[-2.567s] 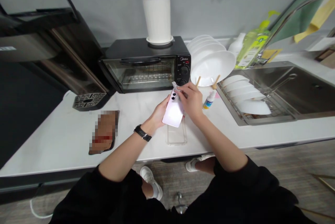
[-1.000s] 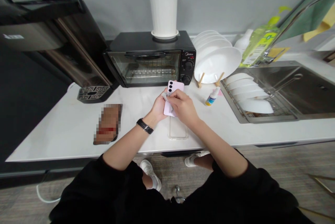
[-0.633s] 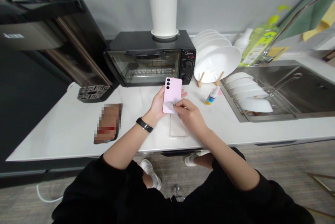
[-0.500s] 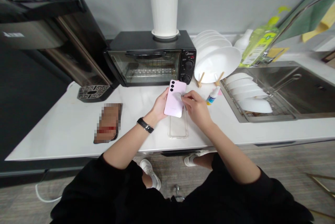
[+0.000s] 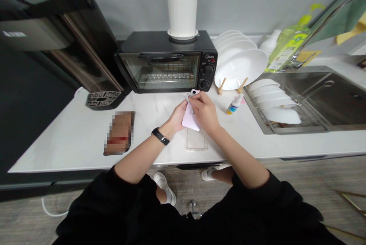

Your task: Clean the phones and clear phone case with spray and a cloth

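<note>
In the head view, the left hand (image 5: 176, 115) curls around a pale pink phone (image 5: 190, 118), holding it tilted above the counter (image 5: 71, 145) and just beyond a clear phone case (image 5: 196, 140). The right hand (image 5: 204, 112) is closed, its fingers (image 5: 197, 102) pinching a small pale wipe (image 5: 192, 98) against the phone's top end, partly hidden. A firm left-hand grip and light, even pressure from the pinch would suit this work best.

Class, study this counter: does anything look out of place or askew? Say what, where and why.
One bowl in the sink looks odd: it lies dome-up at the end of the row, while the other bowls lean in a line on the rack.
</note>
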